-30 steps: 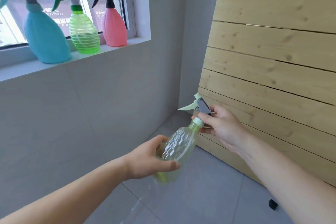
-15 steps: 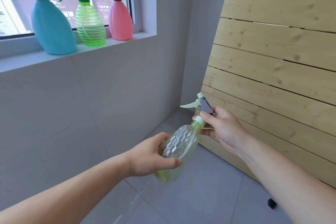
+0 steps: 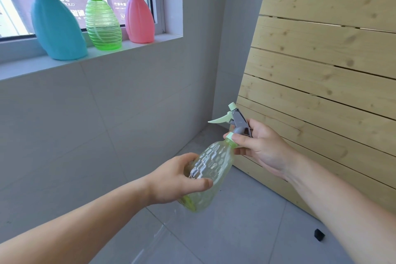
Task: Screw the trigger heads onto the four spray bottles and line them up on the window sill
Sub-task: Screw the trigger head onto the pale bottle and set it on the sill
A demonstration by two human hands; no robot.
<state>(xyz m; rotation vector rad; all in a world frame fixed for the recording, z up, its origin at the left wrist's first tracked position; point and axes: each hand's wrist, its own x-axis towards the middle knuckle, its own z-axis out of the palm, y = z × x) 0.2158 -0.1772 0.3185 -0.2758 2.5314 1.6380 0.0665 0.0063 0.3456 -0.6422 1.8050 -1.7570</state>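
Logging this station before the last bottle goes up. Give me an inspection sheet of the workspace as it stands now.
Surface: window sill, grey, with free room to the right of the bottles.
Job's things: blue bottle, green bottle and pink bottle stand upright in a row on the sill, trigger heads on. The pale yellow-green bottle is held tilted in the air, its trigger head seated on the neck.
Clutter: small black object on the floor.
Grippers: left hand wraps the bottle's body; right hand grips the collar and trigger head.
Cables: nothing seen.
Surroundings: grey tiled wall and floor, wooden slat panel leaning at right.
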